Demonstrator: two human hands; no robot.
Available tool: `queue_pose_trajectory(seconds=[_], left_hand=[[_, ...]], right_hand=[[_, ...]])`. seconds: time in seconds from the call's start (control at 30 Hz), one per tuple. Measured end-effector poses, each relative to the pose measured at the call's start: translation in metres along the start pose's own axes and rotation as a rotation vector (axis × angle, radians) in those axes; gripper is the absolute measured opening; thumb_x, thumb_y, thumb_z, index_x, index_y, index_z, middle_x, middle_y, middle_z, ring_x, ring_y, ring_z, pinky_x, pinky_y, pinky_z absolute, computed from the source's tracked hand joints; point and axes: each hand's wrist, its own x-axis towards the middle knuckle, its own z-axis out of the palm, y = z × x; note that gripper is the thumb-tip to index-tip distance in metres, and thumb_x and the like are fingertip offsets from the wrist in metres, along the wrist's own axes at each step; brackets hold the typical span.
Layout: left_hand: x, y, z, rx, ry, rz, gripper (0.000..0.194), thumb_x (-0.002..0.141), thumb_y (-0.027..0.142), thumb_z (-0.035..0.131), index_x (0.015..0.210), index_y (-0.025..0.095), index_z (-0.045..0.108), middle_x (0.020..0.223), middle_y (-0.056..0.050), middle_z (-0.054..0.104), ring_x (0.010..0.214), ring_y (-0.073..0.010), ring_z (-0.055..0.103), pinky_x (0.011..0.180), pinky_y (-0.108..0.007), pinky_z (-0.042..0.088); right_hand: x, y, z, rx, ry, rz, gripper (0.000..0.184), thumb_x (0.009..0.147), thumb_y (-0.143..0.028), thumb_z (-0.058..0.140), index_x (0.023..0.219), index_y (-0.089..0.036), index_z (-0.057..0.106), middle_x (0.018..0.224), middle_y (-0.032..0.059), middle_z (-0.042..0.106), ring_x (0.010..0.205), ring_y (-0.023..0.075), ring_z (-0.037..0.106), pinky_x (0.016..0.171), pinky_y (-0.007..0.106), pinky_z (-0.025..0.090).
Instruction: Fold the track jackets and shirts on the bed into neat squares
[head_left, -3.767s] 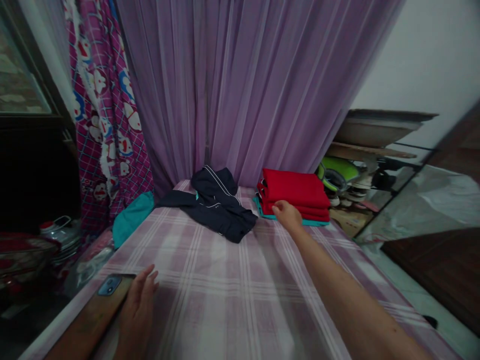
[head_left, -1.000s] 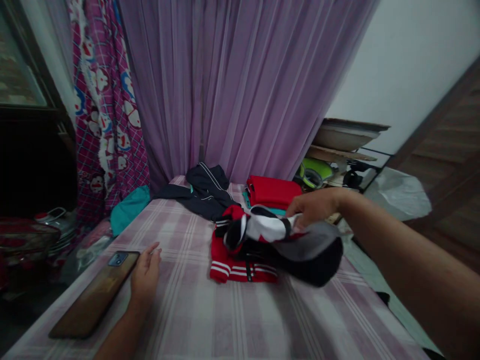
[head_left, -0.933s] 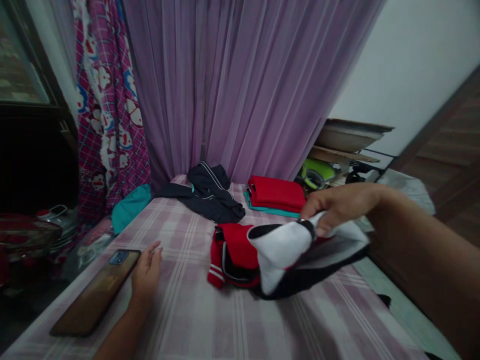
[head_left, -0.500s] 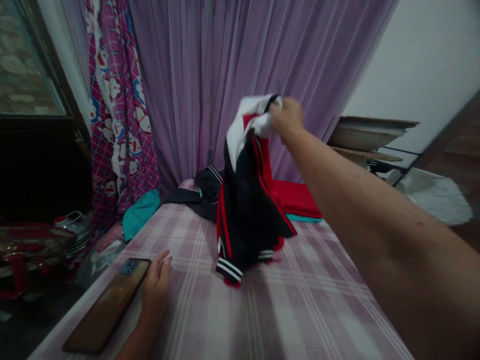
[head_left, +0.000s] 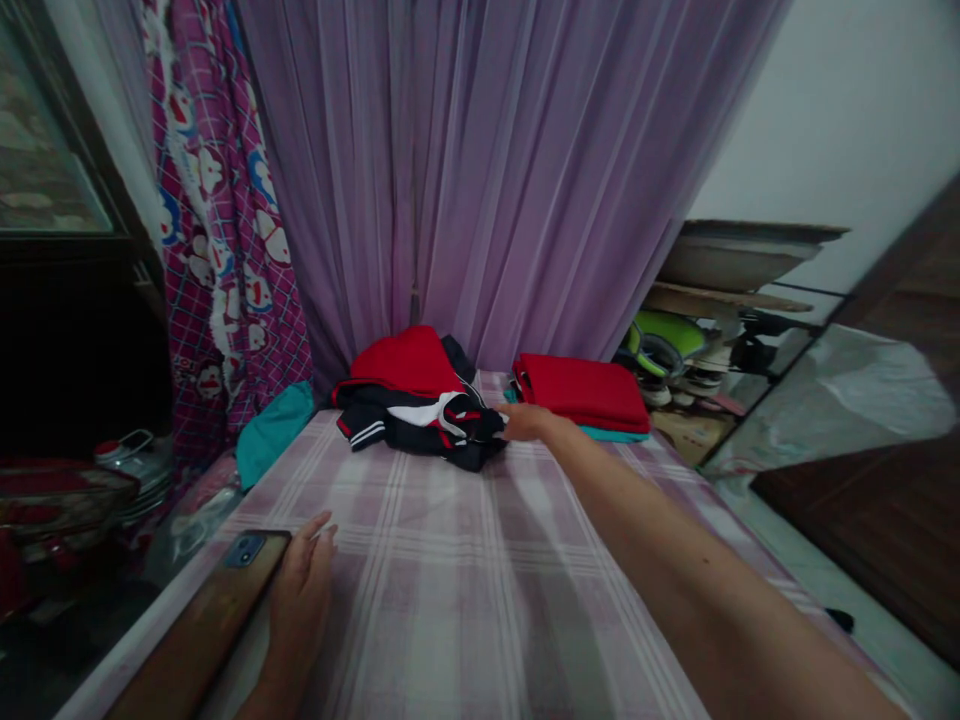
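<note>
At the far end of the bed lies a crumpled red, black and white shirt (head_left: pixel 405 365), its white-striped cuff toward the left. My right hand (head_left: pixel 523 421) reaches out to it and pinches its right end, by the collar; the fingertips are partly hidden. Dark clothing (head_left: pixel 459 358) shows behind and under the shirt. My left hand (head_left: pixel 302 567) rests on the bed with its fingers loosely extended and nothing in them. Right beside it, a phone (head_left: pixel 202 625) lies face down, camera upward.
Red folded cloth (head_left: pixel 585 388) on a teal piece sits at the bed's back right. A teal cloth (head_left: pixel 274 430) hangs at the left edge. Purple curtains (head_left: pixel 487 180) close off the back. Shelves with shoes (head_left: pixel 694 380) stand at the right; the plaid sheet (head_left: pixel 442 580) covers the bed.
My right hand has lowered the shirt from midair onto the dark clothing at the back of the bed. My left hand has stayed beside the phone.
</note>
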Motion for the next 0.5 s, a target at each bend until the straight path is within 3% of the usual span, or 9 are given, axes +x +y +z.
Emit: queue_pose_trajectory(seconds=[0.13,0.23,0.37,0.5], left_hand=[[-0.004,0.006,-0.003,0.06,0.008,0.02,0.063,0.077,0.068,0.051,0.116,0.02,0.063,0.118,-0.011,0.069,0.108,-0.0293,0.065,0.103,-0.049,0.046],[-0.005,0.01,-0.003,0.118,0.018,0.026,0.065,0.076,0.072,0.051,0.114,0.021,0.064,0.12,-0.01,0.068,0.11,-0.0301,0.064,0.106,-0.05,0.044],[-0.007,0.012,-0.004,0.148,0.013,0.01,0.065,0.075,0.074,0.051,0.113,0.022,0.065,0.117,-0.009,0.069,0.109,-0.0312,0.065,0.105,-0.051,0.045],[-0.009,0.018,-0.008,0.236,0.022,0.019,0.057,0.077,0.07,0.049,0.109,0.027,0.067,0.118,-0.007,0.069,0.115,-0.0324,0.062,0.107,-0.053,0.043]], right_hand=[[0.002,0.035,0.024,-0.061,0.095,0.217,0.037,0.094,-0.026,0.044,0.127,-0.02,0.061,0.12,0.0156,0.068,0.11,0.0279,0.064,0.086,0.036,0.048],[0.004,0.068,0.032,-0.125,0.184,0.341,0.041,0.092,-0.022,0.047,0.132,-0.012,0.055,0.126,0.0233,0.06,0.117,0.0321,0.057,0.089,0.041,0.044],[0.009,0.104,0.053,-0.219,0.194,0.333,0.04,0.089,-0.026,0.056,0.128,-0.017,0.056,0.126,0.0206,0.059,0.116,0.0314,0.053,0.089,0.041,0.04],[0.02,0.121,0.067,-0.261,0.219,0.279,0.03,0.093,-0.026,0.047,0.119,-0.018,0.061,0.12,0.0208,0.062,0.111,0.0312,0.054,0.085,0.04,0.038]])
